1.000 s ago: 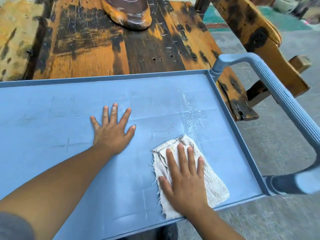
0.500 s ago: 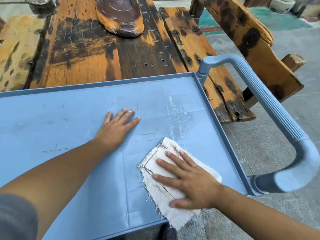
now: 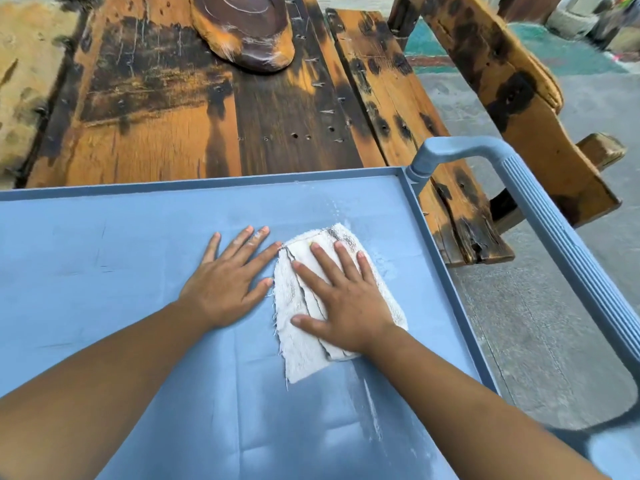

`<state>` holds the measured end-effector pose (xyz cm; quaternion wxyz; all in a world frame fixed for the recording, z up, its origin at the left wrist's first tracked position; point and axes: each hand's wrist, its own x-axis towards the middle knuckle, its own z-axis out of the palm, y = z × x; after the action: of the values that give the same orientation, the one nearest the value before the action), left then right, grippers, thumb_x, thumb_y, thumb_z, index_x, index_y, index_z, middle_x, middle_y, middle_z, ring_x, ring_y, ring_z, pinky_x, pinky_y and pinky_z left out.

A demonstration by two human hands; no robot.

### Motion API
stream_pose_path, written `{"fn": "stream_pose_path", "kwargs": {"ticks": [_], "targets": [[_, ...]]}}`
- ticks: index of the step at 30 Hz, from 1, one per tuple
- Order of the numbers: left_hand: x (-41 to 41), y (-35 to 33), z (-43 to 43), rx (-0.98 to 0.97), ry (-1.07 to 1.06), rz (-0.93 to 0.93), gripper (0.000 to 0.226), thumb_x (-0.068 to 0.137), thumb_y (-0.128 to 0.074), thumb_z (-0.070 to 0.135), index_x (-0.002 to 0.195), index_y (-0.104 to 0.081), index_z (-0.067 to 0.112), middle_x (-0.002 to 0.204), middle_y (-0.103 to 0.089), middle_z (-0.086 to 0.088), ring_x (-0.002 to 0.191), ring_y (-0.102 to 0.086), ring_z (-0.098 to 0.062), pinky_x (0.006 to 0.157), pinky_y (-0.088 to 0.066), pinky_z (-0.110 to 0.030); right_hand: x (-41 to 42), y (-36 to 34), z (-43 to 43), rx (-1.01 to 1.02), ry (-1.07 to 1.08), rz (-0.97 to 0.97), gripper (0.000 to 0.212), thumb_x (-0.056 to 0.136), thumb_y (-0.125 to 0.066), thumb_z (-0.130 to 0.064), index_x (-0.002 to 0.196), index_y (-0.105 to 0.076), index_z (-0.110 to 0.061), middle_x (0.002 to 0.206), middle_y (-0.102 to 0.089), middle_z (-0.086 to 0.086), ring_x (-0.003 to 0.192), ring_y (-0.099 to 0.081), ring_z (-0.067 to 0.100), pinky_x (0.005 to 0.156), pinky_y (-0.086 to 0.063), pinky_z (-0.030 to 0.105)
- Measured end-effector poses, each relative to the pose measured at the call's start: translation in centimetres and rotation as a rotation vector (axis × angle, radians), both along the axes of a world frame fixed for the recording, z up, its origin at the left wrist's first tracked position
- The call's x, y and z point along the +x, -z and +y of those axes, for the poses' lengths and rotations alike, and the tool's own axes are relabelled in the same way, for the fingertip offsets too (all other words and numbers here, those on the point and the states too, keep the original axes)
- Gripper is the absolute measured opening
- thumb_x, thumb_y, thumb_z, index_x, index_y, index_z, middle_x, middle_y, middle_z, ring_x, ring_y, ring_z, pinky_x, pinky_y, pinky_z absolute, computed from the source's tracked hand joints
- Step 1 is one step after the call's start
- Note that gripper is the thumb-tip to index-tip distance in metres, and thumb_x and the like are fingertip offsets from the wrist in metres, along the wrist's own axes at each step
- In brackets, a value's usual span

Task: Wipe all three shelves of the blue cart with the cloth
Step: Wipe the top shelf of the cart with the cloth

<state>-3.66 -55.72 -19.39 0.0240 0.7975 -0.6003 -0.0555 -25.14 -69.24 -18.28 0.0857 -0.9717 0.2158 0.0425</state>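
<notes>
The right hand (image 3: pixel 346 299) presses spread and flat on the folded, frayed white cloth (image 3: pixel 301 355) near the right edge of the blue plastic cart's top shelf (image 3: pixel 207 192); the left hand (image 3: pixel 225 285) lies spread just beside it. Loose folds could bunch, missing the pale dust streak (image 3: pixel 372 407)

Stained wooden table (image 3: pixel 166 133) with carved wooden piece (image 3: pixel 246 29), wooden bench (image 3: pixel 502 81), concrete floor (image 3: pixel 554 323)

The blue cart's top shelf (image 3: pixel 104 271) fills the lower frame, its raised rim along the top and right. Right of centre a white cloth (image 3: pixel 301 355) lies flat under the pressing right hand (image 3: pixel 346 299). The left hand (image 3: pixel 225 285) rests flat just beside it.
</notes>
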Motion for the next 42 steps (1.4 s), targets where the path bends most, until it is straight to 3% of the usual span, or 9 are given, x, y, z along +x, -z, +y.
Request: {"fn": "stream_pose_path", "kwargs": {"ticks": [5,18,23,26,28,31,34,42], "targets": [[0.4,0.0,-1.0,0.010,-0.046,0.002,0.065,0.094,-0.013,0.061,0.155,-0.004,0.041,0.166,0.002,0.012,0.152,0.005,-0.011,0.121,-0.004,-0.056,5.4,0.6,-3.6,-0.009,0.197,-0.012,0.087,0.080,-0.020,-0.087,0.156,0.000,-0.050,0.169,0.008,-0.008,0.154,0.014,0.028,0.121,0.009,0.056],[1.6,-0.1,-3.8,0.011,-0.081,-0.011,0.065,0.094,-0.013,0.063,0.154,-0.010,0.039,0.166,0.002,0.009,0.153,0.003,-0.013,0.120,-0.004,-0.058,10.6,0.4,-8.0,0.020,0.606,-0.050,0.086,0.086,-0.025,-0.081,0.159,-0.009,-0.039,0.169,0.009,0.000,0.152,0.015,0.037,0.119,0.011,0.060],[1.7,-0.4,-4.0,0.025,-0.092,0.007,0.065,0.093,-0.011,0.064,0.154,0.001,0.043,0.166,0.006,0.011,0.152,0.007,-0.012,0.120,-0.003,-0.057,9.8,-0.3,-9.3,0.066,0.781,0.052,0.093,0.086,-0.022,-0.084,0.160,0.005,-0.033,0.167,0.017,0.010,0.151,0.017,0.043,0.118,0.010,0.063],[1.7,-0.4,-4.0,0.026,-0.080,0.013,0.065,0.094,-0.010,0.063,0.154,0.002,0.043,0.166,0.008,0.010,0.152,0.009,-0.013,0.120,-0.001,-0.057,9.1,-1.4,-10.9,0.044,0.728,0.184,0.095,0.082,-0.013,-0.088,0.159,0.004,-0.035,0.168,0.011,0.013,0.151,0.007,0.047,0.116,0.002,0.065],[1.9,-0.2,-4.2,0.020,-0.068,0.003,0.065,0.094,-0.010,0.064,0.154,0.002,0.042,0.166,0.007,0.010,0.152,0.009,-0.013,0.120,-0.002,-0.057,7.5,-1.7,-12.1,-0.096,0.586,0.177,0.098,0.078,-0.009,-0.089,0.159,-0.006,-0.035,0.168,-0.002,0.016,0.151,-0.002,0.045,0.114,0.001,0.065],[2.4,0.1,-4.2,0.004,-0.064,0.002,0.066,0.093,-0.009,0.065,0.155,-0.001,0.042,0.166,0.004,0.010,0.152,0.007,-0.013,0.120,-0.003,-0.058,5.5,-1.2,-12.8,-0.129,0.315,0.117,0.105,0.077,-0.013,-0.090,0.160,-0.003,-0.028,0.167,0.007,0.018,0.153,0.009,0.040,0.118,0.008,0.066],[2.3,0.3,-4.4,0.002,-0.064,-0.013,0.066,0.093,-0.011,0.065,0.155,-0.004,0.041,0.166,0.000,0.008,0.153,0.004,-0.014,0.119,-0.005,-0.059,6.2,-0.1,-12.6,-0.037,0.378,0.111,0.113,0.067,-0.010,-0.097,0.159,0.007,-0.033,0.165,0.020,0.018,0.151,0.018,0.041,0.115,0.010,0.069],[2.0,0.1,-4.5,0.014,-0.084,-0.011,0.065,0.092,-0.012,0.067,0.153,-0.005,0.045,0.166,-0.002,0.010,0.152,0.002,-0.013,0.117,-0.003,-0.060,3.7,-0.2,-7.6,-0.047,0.568,0.128,0.114,0.070,-0.012,-0.096,0.159,0.008,-0.029,0.165,0.017,0.022,0.150,0.019,0.046,0.114,0.007,0.071]]}}
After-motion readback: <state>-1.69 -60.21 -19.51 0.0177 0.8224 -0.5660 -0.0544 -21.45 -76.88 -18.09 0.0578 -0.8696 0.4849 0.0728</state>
